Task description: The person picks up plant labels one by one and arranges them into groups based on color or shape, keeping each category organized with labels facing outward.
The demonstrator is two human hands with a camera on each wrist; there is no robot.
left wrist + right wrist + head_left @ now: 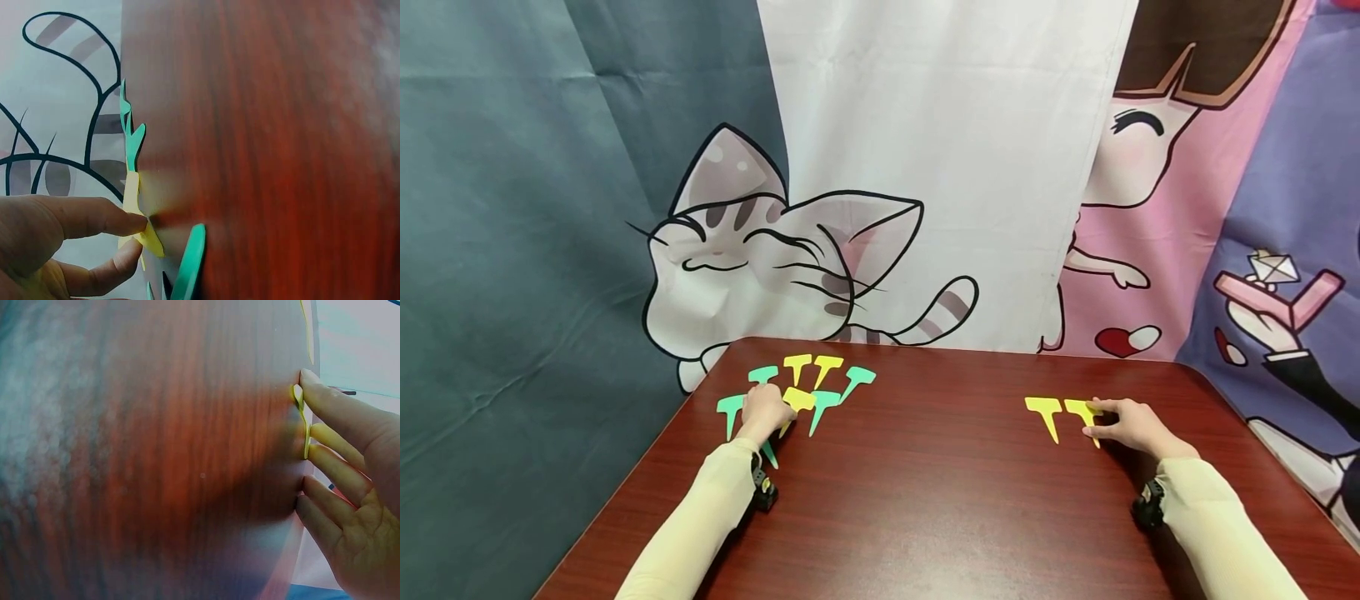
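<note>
In the head view, my left hand (765, 410) is at a cluster of T-shaped plant labels on the left of the table. Its thumb and forefinger pinch a yellow plant label (132, 194), as the left wrist view shows. Around it lie several green labels (824, 403) and two more yellow ones, one yellow label (828, 367) near the back. Over on the right, my right hand (1131, 427) rests with spread, mostly straight fingers at a yellow label (1077, 407), fingertips touching it. Another yellow label (1043, 407) lies just left of that one.
The labels lie on a dark red wooden table (925, 500) with rounded far corners. Directly behind its far edge hangs a cloth (1000, 167) printed with a cartoon cat and figures. A small dark camera (765, 487) sits on the left wrist, another (1148, 504) on the right.
</note>
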